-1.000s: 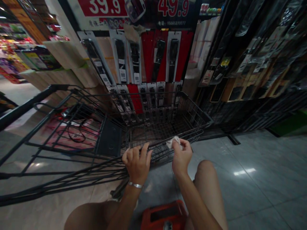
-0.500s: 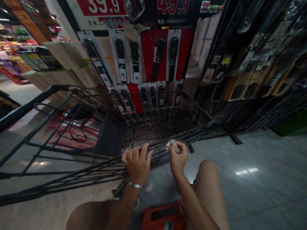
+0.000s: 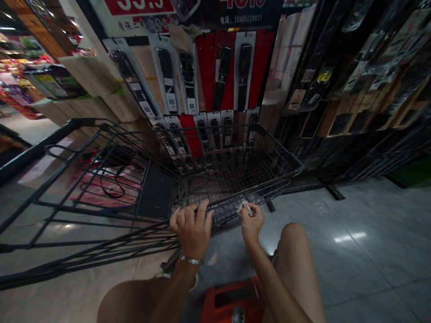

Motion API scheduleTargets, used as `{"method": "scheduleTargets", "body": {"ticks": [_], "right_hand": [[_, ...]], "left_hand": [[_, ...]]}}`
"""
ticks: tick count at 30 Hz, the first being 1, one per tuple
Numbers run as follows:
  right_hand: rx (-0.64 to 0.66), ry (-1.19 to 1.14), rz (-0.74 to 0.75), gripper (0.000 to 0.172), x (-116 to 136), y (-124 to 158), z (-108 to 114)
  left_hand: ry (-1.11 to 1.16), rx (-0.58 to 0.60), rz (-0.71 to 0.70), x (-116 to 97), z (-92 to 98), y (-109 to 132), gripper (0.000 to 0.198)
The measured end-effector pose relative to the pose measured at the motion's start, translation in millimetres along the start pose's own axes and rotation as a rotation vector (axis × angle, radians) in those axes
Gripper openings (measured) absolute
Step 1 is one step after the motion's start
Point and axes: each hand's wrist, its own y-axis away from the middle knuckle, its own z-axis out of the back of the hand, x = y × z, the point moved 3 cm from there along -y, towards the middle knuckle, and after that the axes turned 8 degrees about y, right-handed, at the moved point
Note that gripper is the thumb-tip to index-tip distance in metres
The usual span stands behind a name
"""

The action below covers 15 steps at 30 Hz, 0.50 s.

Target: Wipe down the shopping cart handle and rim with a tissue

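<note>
A dark wire shopping cart (image 3: 222,197) stands in front of me. My left hand (image 3: 192,229), with a silver-coloured bracelet at the wrist, lies over its near top rim. The fingers are bent over the rim, with the thumb apart on the right. To the right, my right hand (image 3: 252,224) pinches a crumpled whitish wipe (image 3: 244,207) between thumb and fingers, close to the same rim. Whether the wipe touches the wire cannot be made out. A dark panel (image 3: 155,193) divides the cart's basket from the seat section on the left.
Behind the cart hangs a display of packaged belts (image 3: 243,74). A pink package (image 3: 111,186) shows through the cart's left wires. Below my hands is an orange-red plastic object (image 3: 232,300), between my legs. Wooden goods boxes (image 3: 336,121) line the right; grey tile floor (image 3: 363,251) lies underneath.
My right hand and the wipe have shifted slightly right and down along the rim. My left hand stays nearly in place. The view has tilted a little downward.
</note>
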Motion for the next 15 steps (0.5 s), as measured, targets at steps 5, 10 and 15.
{"method": "scheduleTargets", "body": {"ticks": [5,10,15], "right_hand": [[-0.010,0.022,0.035,0.019,-10,-2,3],[-0.022,-0.027,-0.103,0.024,-36,-5,4],[0.035,-0.137,-0.283,0.031,-47,-2,-6]], "left_hand": [[-0.002,-0.009,-0.011,0,0.5,0,0.022],[-0.007,-0.016,-0.014,0,-1.3,1,0.023],[-0.015,-0.040,-0.029,0,-0.3,1,0.025]]}}
